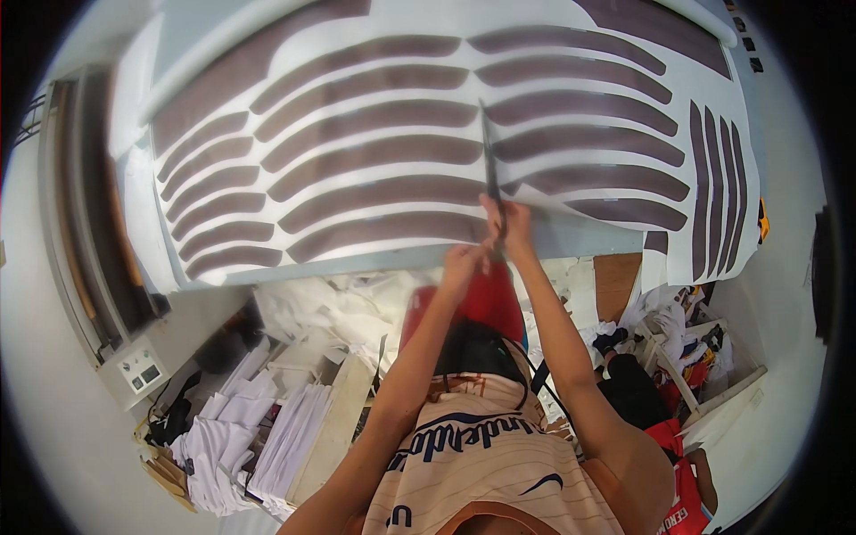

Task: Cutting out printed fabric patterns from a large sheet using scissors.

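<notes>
A large white sheet point(473, 89) printed with dark purple-brown curved strips lies across the table. My right hand point(514, 228) is closed around the handles of a pair of long dark scissors point(489, 165). Their blades point away from me, between the middle and right columns of strips. A cut runs up from the sheet's near edge there, and the right piece's corner point(532, 193) curls up. Just left of the scissors, my left hand point(465, 266) pinches the near edge of the sheet. Its fingertips are partly hidden.
The pale table's front edge point(588, 242) is close to my body. A machine with long rollers point(94, 214) stands at the left. White scraps point(330, 312) lie below the table, beside stacked white sheets point(290, 437). At the right, a wooden-framed bin point(727, 383) holds cloth, near a person in red point(682, 481).
</notes>
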`<state>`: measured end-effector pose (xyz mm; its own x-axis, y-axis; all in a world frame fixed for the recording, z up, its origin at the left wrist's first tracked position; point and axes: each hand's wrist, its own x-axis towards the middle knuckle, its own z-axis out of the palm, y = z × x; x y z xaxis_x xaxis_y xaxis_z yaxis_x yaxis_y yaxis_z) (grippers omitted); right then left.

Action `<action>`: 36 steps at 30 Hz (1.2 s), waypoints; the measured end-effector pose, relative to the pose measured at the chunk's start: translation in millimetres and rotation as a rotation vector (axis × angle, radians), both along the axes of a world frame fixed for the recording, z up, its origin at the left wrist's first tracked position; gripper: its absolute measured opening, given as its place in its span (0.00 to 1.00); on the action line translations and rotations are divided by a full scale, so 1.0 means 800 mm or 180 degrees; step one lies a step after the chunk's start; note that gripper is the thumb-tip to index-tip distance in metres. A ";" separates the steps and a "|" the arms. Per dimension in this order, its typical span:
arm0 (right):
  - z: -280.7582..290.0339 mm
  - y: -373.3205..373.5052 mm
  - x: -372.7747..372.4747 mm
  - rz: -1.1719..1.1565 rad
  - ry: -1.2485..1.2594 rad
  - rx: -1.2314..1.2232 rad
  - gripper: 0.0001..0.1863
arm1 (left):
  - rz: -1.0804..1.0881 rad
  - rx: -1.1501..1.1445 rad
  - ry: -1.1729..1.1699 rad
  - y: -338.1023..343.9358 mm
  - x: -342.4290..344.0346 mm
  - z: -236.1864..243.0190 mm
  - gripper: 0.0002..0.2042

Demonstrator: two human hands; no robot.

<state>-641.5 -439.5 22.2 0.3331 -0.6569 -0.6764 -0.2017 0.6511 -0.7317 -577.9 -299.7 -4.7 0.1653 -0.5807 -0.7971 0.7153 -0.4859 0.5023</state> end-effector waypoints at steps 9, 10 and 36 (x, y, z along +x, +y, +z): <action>0.010 -0.066 0.024 0.0212 0.0146 -0.0140 0.24 | -0.0008 0.0073 -0.0131 -0.007 0.001 0.004 0.15; 0.011 -0.073 0.028 0.0283 0.0137 -0.0228 0.24 | -0.0027 0.0058 -0.0178 -0.006 0.004 0.002 0.15; 0.015 -0.175 0.134 -0.0166 -0.0451 -0.0032 0.27 | -0.0002 0.0141 -0.0025 -0.023 0.010 0.023 0.16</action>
